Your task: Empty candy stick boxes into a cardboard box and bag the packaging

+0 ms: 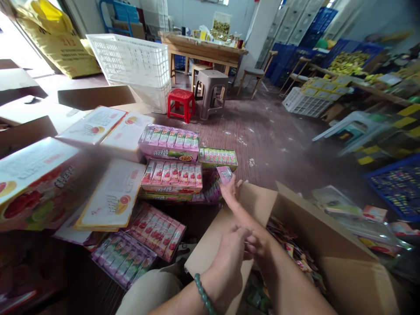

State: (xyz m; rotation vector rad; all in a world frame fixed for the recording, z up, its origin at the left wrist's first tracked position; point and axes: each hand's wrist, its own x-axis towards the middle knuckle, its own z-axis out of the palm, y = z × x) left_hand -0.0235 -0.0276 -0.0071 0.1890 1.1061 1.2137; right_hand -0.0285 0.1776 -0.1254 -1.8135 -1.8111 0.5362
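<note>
My right hand reaches forward past a carton flap, its fingers closed on a small pink printed packet. Nearer to me, my left hand, with a green bead bracelet at the wrist, is curled above the flap and overlaps my right forearm; nothing shows between its fingers. Beyond the right hand lies a green display box of sachets. To its left are stacked a red-pink display box and a purple display box. The open carton below my arms holds many loose sachets.
More wrapped sachet boxes lie on the floor at front left, beside folded printed cartons. Large printed boxes stand at the left. A white crate, a red stool and a grey stool stand farther back.
</note>
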